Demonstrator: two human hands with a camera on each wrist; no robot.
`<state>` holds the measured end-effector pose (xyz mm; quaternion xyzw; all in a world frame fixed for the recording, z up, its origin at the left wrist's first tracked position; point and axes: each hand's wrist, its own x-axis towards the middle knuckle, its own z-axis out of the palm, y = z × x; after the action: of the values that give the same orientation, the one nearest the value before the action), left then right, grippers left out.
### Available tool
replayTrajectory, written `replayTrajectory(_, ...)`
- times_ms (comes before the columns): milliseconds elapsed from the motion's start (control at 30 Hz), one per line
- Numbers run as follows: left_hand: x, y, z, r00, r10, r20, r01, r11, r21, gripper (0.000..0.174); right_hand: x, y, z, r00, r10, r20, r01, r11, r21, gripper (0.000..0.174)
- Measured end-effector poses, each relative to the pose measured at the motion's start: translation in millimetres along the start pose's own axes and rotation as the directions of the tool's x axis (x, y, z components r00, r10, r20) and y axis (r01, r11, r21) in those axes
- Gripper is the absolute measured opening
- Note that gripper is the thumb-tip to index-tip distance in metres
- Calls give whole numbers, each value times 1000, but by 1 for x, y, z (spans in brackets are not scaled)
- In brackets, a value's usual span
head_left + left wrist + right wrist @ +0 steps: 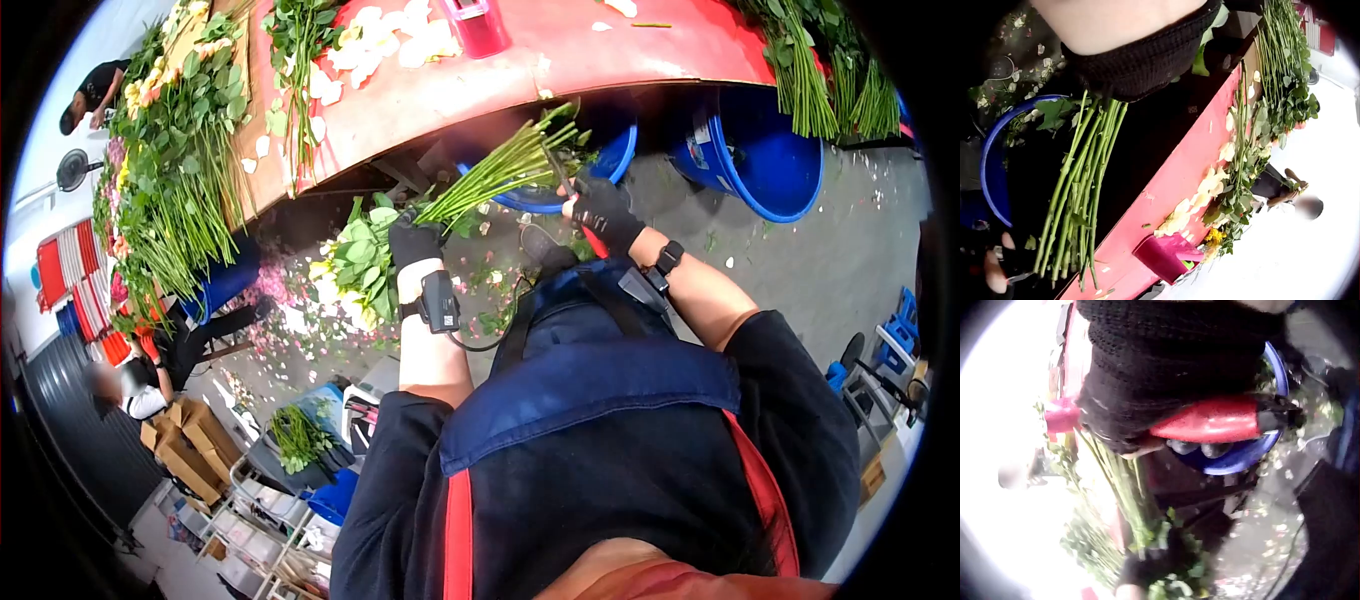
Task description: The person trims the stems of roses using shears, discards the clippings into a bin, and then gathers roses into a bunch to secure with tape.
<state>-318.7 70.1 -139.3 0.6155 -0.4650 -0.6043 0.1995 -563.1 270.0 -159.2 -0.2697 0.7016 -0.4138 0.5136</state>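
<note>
My left hand (416,241), in a dark glove, grips a bunch of flowers around its green stems (500,170). The leaves and pale blooms (362,255) hang on the near-left side of that hand, and the cut stem ends point up and right. In the right hand (605,212), also gloved, is a tool with red handles (1210,422); its metal blades (556,166) lie beside the stem ends. The left wrist view shows the stems (1088,187) spread below the glove (1141,62), with fingertips (996,272) of the right hand near their ends.
A red-topped table (600,60) runs across the far side, bearing petals, a pink container (476,26) and piles of stems (200,210). Blue buckets (770,165) stand beneath its edge. Petals litter the floor. Other people (150,390) are at the left.
</note>
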Motion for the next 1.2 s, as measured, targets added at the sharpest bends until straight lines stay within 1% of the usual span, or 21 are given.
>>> replayTrajectory(67,5,-3,-5,997,-60,-46,62,998,24,38,-5,10,0,1000,14,15,-12,989,-149,37)
replayTrajectory(100,-2,3,-5,998,-3,-63,20,960,278,35,-8,15,0,1000,1,26,5,979,-202,38)
replayTrajectory(133,0,-1,-9,998,-17,-66,30,977,209,33,-10,19,0,999,-13,38,22,967,-253,39)
replayTrajectory(200,7,-2,-15,996,-48,-75,53,996,65,31,-12,7,-8,986,-140,90,163,928,-334,43)
replayTrajectory(233,5,-5,-20,998,-63,-31,57,986,-157,27,-15,4,-12,982,-131,134,169,927,-336,48)
replayTrajectory(300,-6,5,-19,997,17,-70,-8,992,128,26,-16,-2,-14,979,-87,183,123,973,-195,49)
replayTrajectory(367,-9,2,-18,997,-12,-80,21,994,104,28,-14,-22,-13,970,-47,238,42,999,24,54)
replayTrajectory(400,-9,-4,-19,998,-38,-55,44,993,106,32,-14,-43,-21,945,68,321,-70,998,-4,64)
replayTrajectory(467,-2,-9,-19,995,-95,-5,95,989,110,42,4,-39,-16,940,-258,221,260,965,23,66)
replayTrajectory(500,-5,-5,-21,993,-109,41,94,957,274,46,13,-32,-18,928,-265,264,274,962,2,69)
replayTrajectory(600,-24,7,-9,989,-144,-27,144,989,-16,44,20,-20,-22,898,-362,250,388,919,-63,72)
replayTrajectory(633,-29,15,-5,985,-167,-44,171,981,87,42,20,-19,-21,898,-377,225,405,909,-93,69)
replayTrajectory(733,-18,5,-10,984,-170,-48,173,981,93,41,14,-29,-19,951,-211,225,249,956,-155,65)
replayTrajectory(767,-20,6,-8,984,-165,-67,170,983,64,39,13,-24,-14,948,-261,180,291,942,-168,51)
replayTrajectory(867,-29,15,-7,982,-170,-77,182,965,188,36,6,-18,-12,959,-233,164,272,920,-283,40)
replayTrajectory(900,-19,7,-11,982,-154,-108,171,972,163,35,9,-20,-11,958,-259,125,283,925,-252,33)
replayTrajectory(1000,-14,-7,-20,981,-168,-99,182,969,166,36,-5,-27,-15,973,-222,69,232,953,-193,33)
replayTrajectory(1033,-14,-10,-22,980,-171,-102,185,971,150,37,1,-11,-18,980,-166,112,188,955,-229,38)
replayTrajectory(1133,-14,-3,-19,974,-193,-118,209,968,140,37,9,-19,-26,962,-189,199,216,968,-125,54)
replayTrajectory(1167,-16,-1,-17,972,-198,-129,218,962,165,38,10,-20,-29,945,-211,251,253,956,-147,69)
replayTrajectory(1200,-18,0,-15,969,-203,-140,228,955,190,38,11,-22,-28,929,-279,245,321,934,-157,69)
